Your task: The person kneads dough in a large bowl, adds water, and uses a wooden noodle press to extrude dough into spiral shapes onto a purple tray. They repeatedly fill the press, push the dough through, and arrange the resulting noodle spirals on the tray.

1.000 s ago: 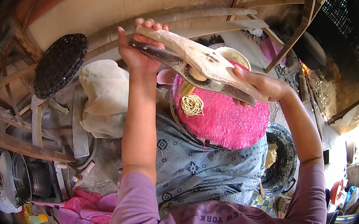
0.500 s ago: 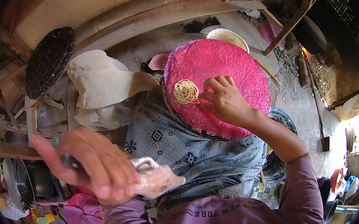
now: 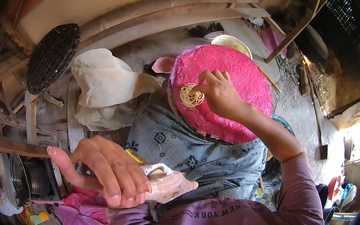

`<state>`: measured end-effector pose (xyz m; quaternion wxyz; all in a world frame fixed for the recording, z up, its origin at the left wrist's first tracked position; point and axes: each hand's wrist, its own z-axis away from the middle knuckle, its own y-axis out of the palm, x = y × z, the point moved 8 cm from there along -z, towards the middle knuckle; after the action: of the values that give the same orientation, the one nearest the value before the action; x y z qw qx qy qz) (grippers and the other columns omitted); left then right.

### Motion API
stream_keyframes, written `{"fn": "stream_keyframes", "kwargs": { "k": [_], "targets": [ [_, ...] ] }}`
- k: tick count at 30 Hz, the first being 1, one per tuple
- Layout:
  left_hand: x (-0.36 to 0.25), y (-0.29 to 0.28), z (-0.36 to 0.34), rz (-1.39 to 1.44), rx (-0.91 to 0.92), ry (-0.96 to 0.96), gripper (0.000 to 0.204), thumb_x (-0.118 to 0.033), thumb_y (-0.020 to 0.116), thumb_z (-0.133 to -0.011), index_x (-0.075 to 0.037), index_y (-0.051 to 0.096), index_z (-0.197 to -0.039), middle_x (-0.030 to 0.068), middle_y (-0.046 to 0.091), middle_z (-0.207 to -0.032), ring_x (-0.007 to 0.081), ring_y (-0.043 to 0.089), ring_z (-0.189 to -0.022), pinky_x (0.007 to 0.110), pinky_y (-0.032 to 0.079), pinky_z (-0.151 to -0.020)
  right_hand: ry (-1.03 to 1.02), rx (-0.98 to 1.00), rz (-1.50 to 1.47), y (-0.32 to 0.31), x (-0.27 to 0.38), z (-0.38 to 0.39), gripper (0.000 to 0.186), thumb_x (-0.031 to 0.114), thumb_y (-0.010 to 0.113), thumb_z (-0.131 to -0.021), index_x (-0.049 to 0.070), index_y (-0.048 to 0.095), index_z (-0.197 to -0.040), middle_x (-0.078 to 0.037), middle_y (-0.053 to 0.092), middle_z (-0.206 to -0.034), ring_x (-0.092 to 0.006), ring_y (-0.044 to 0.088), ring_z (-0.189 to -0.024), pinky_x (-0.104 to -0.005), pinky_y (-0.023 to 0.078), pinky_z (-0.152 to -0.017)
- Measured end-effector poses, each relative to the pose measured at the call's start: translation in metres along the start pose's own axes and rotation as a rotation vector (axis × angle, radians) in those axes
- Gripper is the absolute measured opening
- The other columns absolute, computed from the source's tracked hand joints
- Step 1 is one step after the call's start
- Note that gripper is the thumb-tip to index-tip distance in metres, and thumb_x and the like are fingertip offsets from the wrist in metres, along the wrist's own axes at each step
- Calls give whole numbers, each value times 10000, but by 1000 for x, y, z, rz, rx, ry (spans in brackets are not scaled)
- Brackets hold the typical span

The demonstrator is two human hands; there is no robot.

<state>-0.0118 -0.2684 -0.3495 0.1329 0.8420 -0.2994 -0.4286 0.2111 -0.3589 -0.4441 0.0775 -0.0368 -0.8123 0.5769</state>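
- My left hand [image 3: 102,169] is closed in a grip around a tool wrapped in a cloudy plastic bag [image 3: 168,186]; the bagged end juts out to the right of my fingers, and a bit of yellow metal shows just above them.
- My thumb [image 3: 62,162] sticks out to the left, free of the tool.
- My right hand [image 3: 220,95] rests on the pink round tray [image 3: 237,69], well apart from my left and up to its right.
- Fingertips [image 3: 199,87] of my right hand touch a small coil of pale noodles [image 3: 190,96]; they are bent onto it in a loose pinch, though I cannot tell whether they actually hold it.
- The noodle coil lies on the left part of the tray, just left of my right hand.
- The tray leans tilted on my lap, over the blue patterned cloth [image 3: 193,155] that lies between my two hands.
- A crumpled white cloth [image 3: 103,90] lies above my left hand.
- A dark round mesh lid [image 3: 53,55] hangs farther up and left.
- A metal pot [image 3: 22,179] stands left of my left hand.
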Motion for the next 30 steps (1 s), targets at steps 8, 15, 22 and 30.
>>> {"fn": "stream_keyframes", "kwargs": {
  "k": [8,15,22,30],
  "targets": [
    [-2,0,8,-3,-4,-7,976,-713,81,-927,30,691,-757,206,683,-692,378,695,-637,532,567,-658,55,-24,-219,6,3,-4,315,-43,609,-732,150,714,-957,-69,554,-1059,-266,531,-980,-406,403,-854],
    [-11,-8,-1,69,-14,114,984,-713,87,-932,57,670,-748,242,658,-678,386,675,-624,531,553,-669,74,-43,-192,-12,-2,-7,301,-47,603,-736,148,714,-936,-75,560,-1042,-277,536,-963,-417,412,-841],
    [-12,-19,-21,174,10,164,957,-700,128,-949,69,664,-755,259,659,-708,434,670,-678,587,524,-757,11,-1,-130,-6,-2,0,351,-37,602,-709,159,721,-975,-92,555,-1072,-294,528,-991,-417,413,-861],
    [-15,-20,-34,163,51,126,875,-682,165,-960,22,662,-810,227,672,-777,412,665,-731,578,499,-805,63,93,-445,-6,-2,-5,290,57,604,-841,116,664,-1118,-107,545,-1139,-277,540,-1064,-447,423,-948]
  ]
}}
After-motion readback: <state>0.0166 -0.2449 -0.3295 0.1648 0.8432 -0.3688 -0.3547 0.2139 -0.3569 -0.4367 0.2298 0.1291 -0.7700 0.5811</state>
